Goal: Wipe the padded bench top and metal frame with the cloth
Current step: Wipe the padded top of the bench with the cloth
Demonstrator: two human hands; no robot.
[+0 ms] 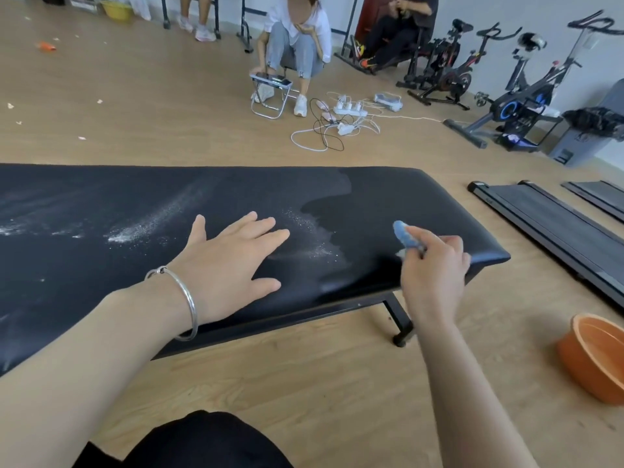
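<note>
The black padded bench top [101, 197] runs across the view, streaked with white powder on its left and middle. Its right end looks darker and wiped. A black metal frame [398, 314] with a foot shows under the right end. My left hand [233, 261] lies flat on the pad with fingers spread, a silver bangle on the wrist. My right hand [435, 265] grips a small blue cloth [407, 235] bunched in its fingers, over the pad's near right edge.
An orange basin [597, 356] stands on the wooden floor at the right. Flat treadmills [553, 228] lie beyond the bench end. A crouching person [293, 45], a folding stool, power strips with tangled cables [337, 126] and exercise bikes [520, 106] fill the back.
</note>
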